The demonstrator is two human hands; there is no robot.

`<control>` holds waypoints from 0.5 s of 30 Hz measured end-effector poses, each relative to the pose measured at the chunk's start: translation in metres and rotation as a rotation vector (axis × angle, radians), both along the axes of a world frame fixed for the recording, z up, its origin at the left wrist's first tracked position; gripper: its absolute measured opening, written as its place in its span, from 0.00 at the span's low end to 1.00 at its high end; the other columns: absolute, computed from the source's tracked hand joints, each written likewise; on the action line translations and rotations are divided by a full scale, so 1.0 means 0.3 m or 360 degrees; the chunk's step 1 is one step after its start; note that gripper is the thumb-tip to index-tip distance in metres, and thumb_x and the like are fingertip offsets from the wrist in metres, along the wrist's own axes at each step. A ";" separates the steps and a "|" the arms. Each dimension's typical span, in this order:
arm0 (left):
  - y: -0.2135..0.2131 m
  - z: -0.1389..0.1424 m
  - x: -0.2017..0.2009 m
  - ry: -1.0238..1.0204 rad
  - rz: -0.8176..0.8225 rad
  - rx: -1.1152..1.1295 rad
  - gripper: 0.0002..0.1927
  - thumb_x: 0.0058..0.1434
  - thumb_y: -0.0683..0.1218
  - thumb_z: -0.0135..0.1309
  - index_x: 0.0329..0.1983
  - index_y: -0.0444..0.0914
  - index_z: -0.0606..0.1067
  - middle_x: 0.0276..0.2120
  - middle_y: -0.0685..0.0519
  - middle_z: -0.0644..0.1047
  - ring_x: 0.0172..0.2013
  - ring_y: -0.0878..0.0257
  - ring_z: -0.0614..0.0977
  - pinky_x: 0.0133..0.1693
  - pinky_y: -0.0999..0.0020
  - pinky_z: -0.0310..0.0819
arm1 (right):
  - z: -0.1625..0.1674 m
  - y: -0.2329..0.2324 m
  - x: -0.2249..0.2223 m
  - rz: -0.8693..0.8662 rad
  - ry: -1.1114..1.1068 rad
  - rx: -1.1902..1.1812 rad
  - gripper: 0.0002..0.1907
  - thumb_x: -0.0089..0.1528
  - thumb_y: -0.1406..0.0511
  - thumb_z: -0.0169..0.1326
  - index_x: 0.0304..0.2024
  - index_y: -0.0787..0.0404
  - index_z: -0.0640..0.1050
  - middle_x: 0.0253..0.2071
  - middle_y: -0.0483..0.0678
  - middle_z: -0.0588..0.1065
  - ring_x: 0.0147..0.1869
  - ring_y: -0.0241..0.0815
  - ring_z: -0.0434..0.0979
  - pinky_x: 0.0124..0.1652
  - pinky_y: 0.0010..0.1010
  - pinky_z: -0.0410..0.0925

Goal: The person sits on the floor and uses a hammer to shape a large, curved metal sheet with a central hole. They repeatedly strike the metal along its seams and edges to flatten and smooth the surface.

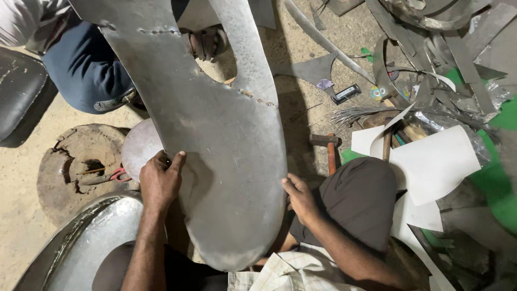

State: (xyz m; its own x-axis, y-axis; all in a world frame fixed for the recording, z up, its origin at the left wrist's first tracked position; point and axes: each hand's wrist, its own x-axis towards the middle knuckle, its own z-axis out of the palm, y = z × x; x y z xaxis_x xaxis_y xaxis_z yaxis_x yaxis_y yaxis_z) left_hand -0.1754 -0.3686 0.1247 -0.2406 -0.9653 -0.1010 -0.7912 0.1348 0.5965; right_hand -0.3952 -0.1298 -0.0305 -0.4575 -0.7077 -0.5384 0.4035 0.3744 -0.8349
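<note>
In the head view, a large curved metal sheet [215, 140] runs from the top of the picture down to the person's lap, its rounded lower end lying between the 2 knees. The left hand [160, 182] grips the sheet's left edge, fingers [176, 160] curled over the rim and clenched on it. The right hand [299, 198] holds the sheet's right edge, thumb on top and fingers wrapped beneath, grasping the metal. A row of small weld spots [253, 96] crosses the sheet just below an oval cut-out [218, 59] in its upper part, and through that opening a sandalled foot [207, 43] shows. Left of the sheet, a round wooden block [72, 167] sits on the sandy floor [21, 215] with red-handled scissors [116, 175] lying on it, and a small metal disc [139, 148] touches the sheet's left edge. Above the block, another person's blue-trousered knee [83, 67] bends. Right of the sheet lie a hammer [328, 145], white paper templates [431, 161] and a heap of metal offcuts [431, 43]. Below the left hand curves a shiny metal shell [86, 242].
</note>
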 end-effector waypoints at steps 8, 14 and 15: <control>0.105 0.038 -0.062 0.0066 -0.0093 -0.0113 0.20 0.63 0.54 0.59 0.33 0.31 0.79 0.23 0.40 0.78 0.24 0.47 0.80 0.33 0.53 0.73 | -0.048 0.028 -0.063 -0.0175 0.0121 -0.0169 0.30 0.69 0.54 0.48 0.65 0.70 0.68 0.58 0.52 0.76 0.62 0.40 0.73 0.61 0.30 0.63; 0.131 0.063 -0.066 -0.0029 -0.0067 -0.0144 0.21 0.63 0.53 0.61 0.30 0.28 0.76 0.20 0.38 0.75 0.21 0.47 0.75 0.31 0.54 0.70 | -0.026 0.061 -0.094 0.0049 0.0140 -0.0114 0.27 0.70 0.55 0.46 0.64 0.67 0.72 0.49 0.50 0.78 0.48 0.37 0.77 0.45 0.27 0.68; 0.129 0.073 -0.054 -0.0053 -0.0066 -0.0155 0.22 0.63 0.53 0.61 0.29 0.28 0.75 0.20 0.39 0.74 0.21 0.47 0.74 0.31 0.55 0.69 | -0.019 0.066 -0.089 0.0139 0.0001 -0.0021 0.27 0.69 0.54 0.46 0.63 0.65 0.73 0.42 0.50 0.78 0.37 0.37 0.76 0.34 0.28 0.69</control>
State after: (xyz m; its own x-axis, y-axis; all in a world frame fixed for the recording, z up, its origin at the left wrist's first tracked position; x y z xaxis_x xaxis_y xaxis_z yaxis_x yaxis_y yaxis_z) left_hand -0.1917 -0.3298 0.1466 -0.2786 -0.9603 -0.0156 -0.8030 0.2240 0.5522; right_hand -0.4220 -0.1101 -0.0362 -0.3939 -0.7519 -0.5286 0.3695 0.3970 -0.8401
